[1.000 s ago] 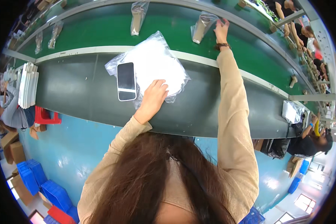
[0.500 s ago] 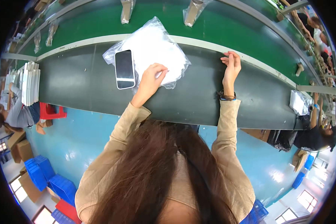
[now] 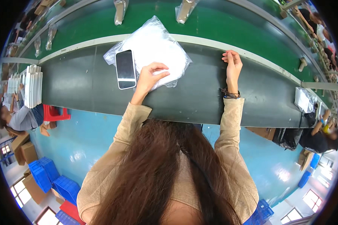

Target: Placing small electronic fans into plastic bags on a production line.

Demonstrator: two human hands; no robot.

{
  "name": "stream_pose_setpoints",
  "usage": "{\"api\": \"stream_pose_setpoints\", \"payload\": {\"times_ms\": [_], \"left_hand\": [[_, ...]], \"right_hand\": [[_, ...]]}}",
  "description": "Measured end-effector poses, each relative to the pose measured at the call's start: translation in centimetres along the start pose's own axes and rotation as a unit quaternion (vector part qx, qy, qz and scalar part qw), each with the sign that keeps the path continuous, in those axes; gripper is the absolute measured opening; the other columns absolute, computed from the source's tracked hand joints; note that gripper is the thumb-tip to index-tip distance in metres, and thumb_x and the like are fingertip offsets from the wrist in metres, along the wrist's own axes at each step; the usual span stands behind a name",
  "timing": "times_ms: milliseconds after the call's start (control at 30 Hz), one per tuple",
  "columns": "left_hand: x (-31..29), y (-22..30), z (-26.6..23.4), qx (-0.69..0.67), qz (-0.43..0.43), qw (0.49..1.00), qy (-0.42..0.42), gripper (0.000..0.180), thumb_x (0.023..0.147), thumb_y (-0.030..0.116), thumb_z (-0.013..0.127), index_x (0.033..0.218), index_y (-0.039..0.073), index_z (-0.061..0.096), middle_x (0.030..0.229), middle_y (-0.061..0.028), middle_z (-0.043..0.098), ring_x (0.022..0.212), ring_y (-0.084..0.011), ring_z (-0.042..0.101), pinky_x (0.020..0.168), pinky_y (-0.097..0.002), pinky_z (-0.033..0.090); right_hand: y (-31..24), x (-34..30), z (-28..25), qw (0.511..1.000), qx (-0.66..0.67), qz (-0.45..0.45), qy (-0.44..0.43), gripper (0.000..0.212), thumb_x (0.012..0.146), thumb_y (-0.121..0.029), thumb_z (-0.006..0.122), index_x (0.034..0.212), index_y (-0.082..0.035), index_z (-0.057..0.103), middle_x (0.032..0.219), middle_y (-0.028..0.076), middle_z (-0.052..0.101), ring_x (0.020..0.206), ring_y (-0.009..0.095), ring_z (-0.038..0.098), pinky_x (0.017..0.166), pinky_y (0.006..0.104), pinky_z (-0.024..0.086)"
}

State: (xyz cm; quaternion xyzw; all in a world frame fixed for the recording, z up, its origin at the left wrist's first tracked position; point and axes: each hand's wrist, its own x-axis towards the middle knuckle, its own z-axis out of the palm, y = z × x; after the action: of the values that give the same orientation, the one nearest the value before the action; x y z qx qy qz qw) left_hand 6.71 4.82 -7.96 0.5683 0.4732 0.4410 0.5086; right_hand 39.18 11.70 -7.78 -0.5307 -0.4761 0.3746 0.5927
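A stack of clear plastic bags [image 3: 159, 43] lies on the dark work surface, white with glare. On its left edge rests a phone [image 3: 125, 69] with a dark screen and a pale rim. My left hand [image 3: 151, 77] lies at the near side of the bags, thumb and index finger apart, with nothing seen between them. To the right, my right hand [image 3: 233, 67] is raised near the pale rail, wearing dark bracelets. Its fingers are loosely bent and nothing shows in them.
Beyond the rail [image 3: 101, 40] runs a green conveyor belt [image 3: 150, 11] carrying bagged brown items [image 3: 184, 12]. White flat pieces [image 3: 33, 86] stand stacked at the left end. A clear-wrapped packet [image 3: 304, 100] lies at the right end. Other people sit at both ends; a red stool [image 3: 56, 112] stands left.
The bagged items on the belt have shifted left. My left thumb and index finger have opened apart a little. My right fingers have curled in slightly. Bags and phone stay in place.
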Motion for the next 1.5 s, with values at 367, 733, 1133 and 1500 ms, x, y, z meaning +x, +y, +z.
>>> {"api": "stream_pose_setpoints", "payload": {"times_ms": [367,733,1133,1500], "left_hand": [[0.5,0.3,-1.1,-0.057,0.016,0.997,-0.055,0.018,0.087,-0.002,0.064,0.105,-0.001,0.066,0.109,-0.0058,0.064,0.104,-0.0156,0.059,0.092,-0.0273,0.045],[-0.7,4.3,2.2,0.353,0.161,0.906,0.172,0.010,0.092,0.003,0.057,0.102,0.002,0.058,0.093,-0.0155,0.063,0.085,-0.0314,0.064,0.072,-0.0355,0.050],[-2.1,4.5,3.2,0.361,0.145,0.910,0.143,0.035,0.080,0.005,0.067,0.114,0.002,0.061,0.118,-0.0174,0.058,0.111,-0.0352,0.055,0.094,-0.0408,0.045],[-2.1,2.6,3.7,0.401,0.143,0.889,0.170,0.042,0.084,-0.008,0.055,0.124,0.004,0.057,0.117,-0.0168,0.048,0.104,-0.0318,0.050,0.086,-0.0404,0.043]], "right_hand": [[-0.3,0.4,0.1,1.000,-0.017,0.002,-0.008,0.015,0.096,-0.014,0.056,0.099,-0.001,0.064,0.087,0.005,0.066,0.075,0.011,0.058,0.071,0.0245,0.046],[0.0,0.2,0.3,1.000,-0.020,0.008,-0.020,0.016,0.097,-0.012,0.055,0.099,0.001,0.064,0.087,0.005,0.065,0.075,0.011,0.059,0.071,0.0248,0.048],[-0.3,-0.7,1.2,1.000,0.004,-0.011,-0.004,0.016,0.096,-0.014,0.056,0.097,0.000,0.064,0.083,0.005,0.066,0.073,0.011,0.060,0.068,0.0249,0.049],[-1.5,8.0,-15.4,0.927,-0.355,-0.068,0.099,0.027,0.094,-0.028,0.057,0.099,-0.002,0.064,0.081,0.012,0.067,0.078,0.022,0.065,0.071,0.0343,0.050]]}}
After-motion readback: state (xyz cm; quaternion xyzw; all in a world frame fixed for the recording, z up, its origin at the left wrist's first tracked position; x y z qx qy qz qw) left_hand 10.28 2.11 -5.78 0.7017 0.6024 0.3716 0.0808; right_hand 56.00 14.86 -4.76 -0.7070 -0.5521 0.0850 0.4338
